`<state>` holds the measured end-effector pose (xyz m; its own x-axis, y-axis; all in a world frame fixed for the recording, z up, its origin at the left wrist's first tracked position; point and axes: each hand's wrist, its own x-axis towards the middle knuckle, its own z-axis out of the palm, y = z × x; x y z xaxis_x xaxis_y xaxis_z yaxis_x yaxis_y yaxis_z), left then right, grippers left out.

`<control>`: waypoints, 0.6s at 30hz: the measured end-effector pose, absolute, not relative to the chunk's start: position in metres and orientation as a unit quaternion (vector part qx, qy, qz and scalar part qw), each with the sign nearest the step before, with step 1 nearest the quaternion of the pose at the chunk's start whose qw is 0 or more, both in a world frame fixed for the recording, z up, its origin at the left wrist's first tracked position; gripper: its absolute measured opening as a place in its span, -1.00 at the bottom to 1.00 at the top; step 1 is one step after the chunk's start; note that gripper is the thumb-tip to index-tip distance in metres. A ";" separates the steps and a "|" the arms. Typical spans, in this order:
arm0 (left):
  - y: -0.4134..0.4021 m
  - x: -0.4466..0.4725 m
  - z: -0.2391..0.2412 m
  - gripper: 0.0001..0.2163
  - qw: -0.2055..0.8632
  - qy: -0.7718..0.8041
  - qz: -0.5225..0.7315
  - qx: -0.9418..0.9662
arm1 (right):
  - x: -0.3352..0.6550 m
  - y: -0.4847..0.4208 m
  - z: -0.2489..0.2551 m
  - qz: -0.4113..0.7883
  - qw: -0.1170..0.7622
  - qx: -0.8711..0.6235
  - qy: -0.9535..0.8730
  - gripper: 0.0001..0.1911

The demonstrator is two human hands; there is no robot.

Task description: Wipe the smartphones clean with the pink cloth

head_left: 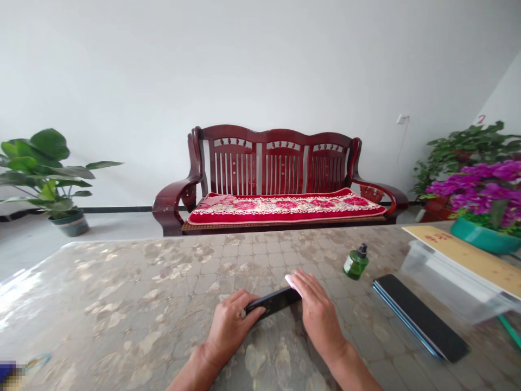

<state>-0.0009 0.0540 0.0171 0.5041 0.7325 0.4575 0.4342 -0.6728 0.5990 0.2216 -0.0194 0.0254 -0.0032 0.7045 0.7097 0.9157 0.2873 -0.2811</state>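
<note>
A black phone is held slantwise just over the table, its right end a little higher. My left hand is closed around its left end, thumb along the near side. At the other end, my right hand presses a small pale pink cloth or tissue against the phone. Most of that cloth is hidden under my fingers. To the right of my right hand stands a small green bottle with a black cap.
A dark flat device with a blue edge lies at the right, beside a clear plastic box with a yellowish board on top. Purple flowers rise from a teal pot. Beyond the patterned table is a wooden bench.
</note>
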 end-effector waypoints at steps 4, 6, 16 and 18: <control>0.055 -0.001 0.016 -0.90 0.208 0.351 0.349 0.844 | 0.222 -0.020 0.027 -0.114 0.419 -0.578 -0.691 -0.55; 0.055 -0.001 0.015 -0.90 0.212 0.351 0.347 0.843 | 0.223 -0.020 0.028 -0.104 0.427 -0.575 -0.690 -0.56; 0.054 0.000 0.016 -0.90 0.203 0.350 0.351 0.845 | 0.229 -0.015 0.009 -0.031 0.510 -0.620 -0.595 -0.55; 0.054 0.000 0.016 -0.91 0.198 0.346 0.353 0.847 | 0.230 -0.015 0.005 -0.009 0.520 -0.624 -0.583 -0.57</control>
